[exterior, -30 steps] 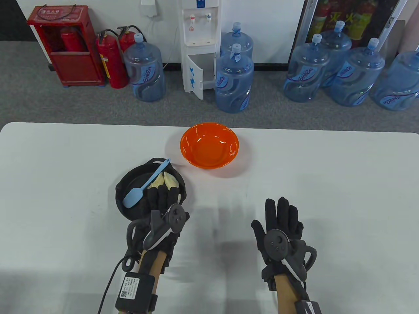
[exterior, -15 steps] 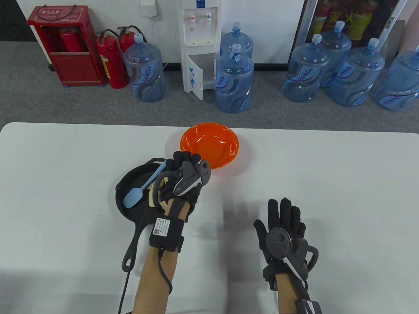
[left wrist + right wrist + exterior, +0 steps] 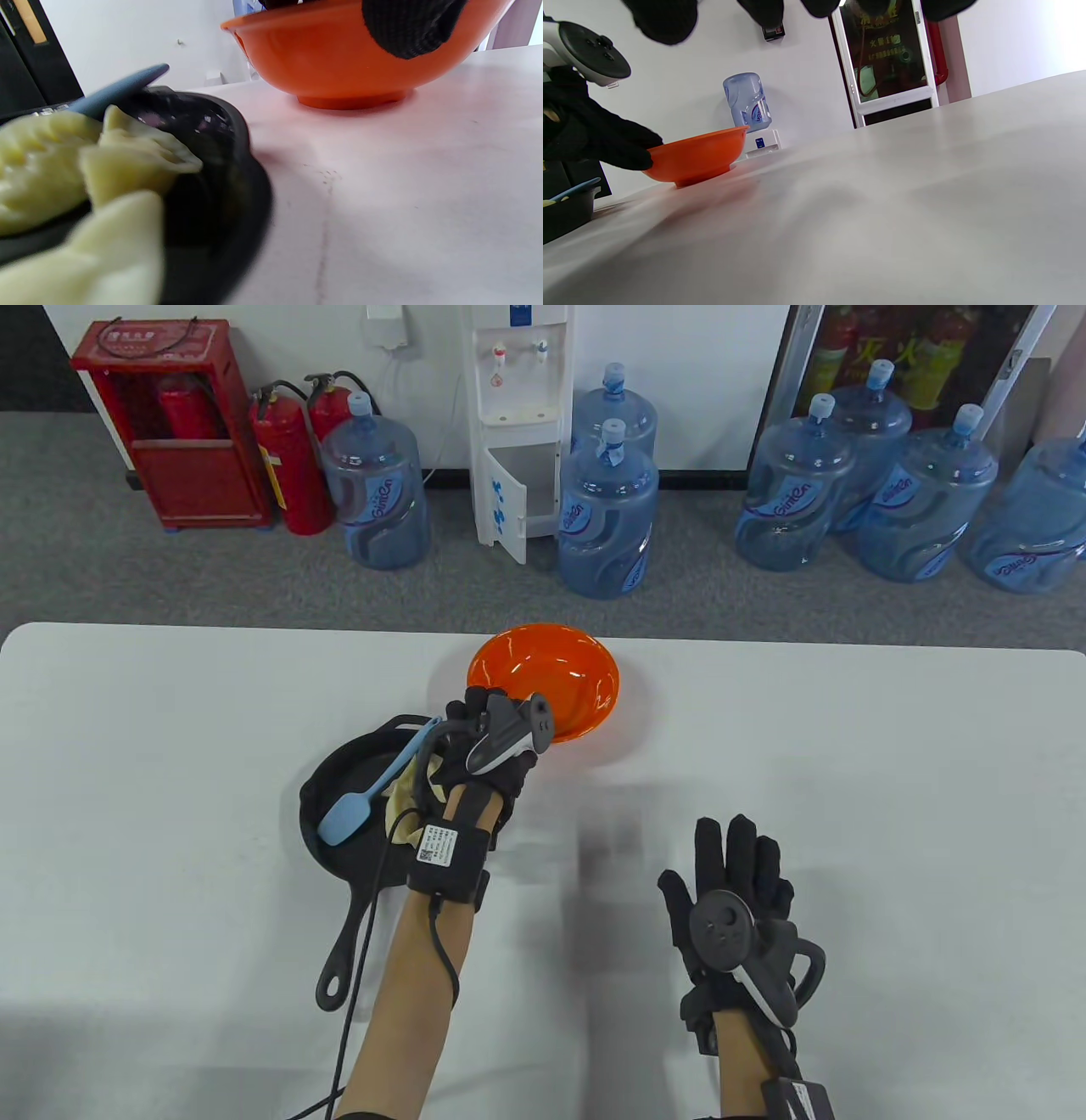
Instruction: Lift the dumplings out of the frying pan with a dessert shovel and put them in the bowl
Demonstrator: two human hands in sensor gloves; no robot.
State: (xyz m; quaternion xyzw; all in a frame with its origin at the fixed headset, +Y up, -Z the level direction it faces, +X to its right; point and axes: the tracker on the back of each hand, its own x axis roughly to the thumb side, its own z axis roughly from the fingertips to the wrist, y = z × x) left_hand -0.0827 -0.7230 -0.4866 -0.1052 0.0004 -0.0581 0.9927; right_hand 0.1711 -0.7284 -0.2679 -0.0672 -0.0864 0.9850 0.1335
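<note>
Table view, looking down: my left hand [image 3: 490, 746] reaches forward over the far right edge of the black frying pan [image 3: 339, 848], forearm angled up from the bottom edge, fingertips at the near rim of the orange bowl [image 3: 543, 681]. Left wrist view shows one gloved fingertip [image 3: 411, 29] against the bowl's side; whether my left fingers grasp anything I cannot tell. The blue dessert shovel [image 3: 373, 793] lies across the pan, its blade toward the near left and its handle tip on the far rim, just beside my left hand. Pale dumplings [image 3: 405, 806] sit in the pan, partly hidden under my wrist. My right hand [image 3: 731, 891] rests palm down on the white table [image 3: 891, 780], well apart to the right, fingers straight and spread, grasping nothing. The bowl holds nothing visible.
</note>
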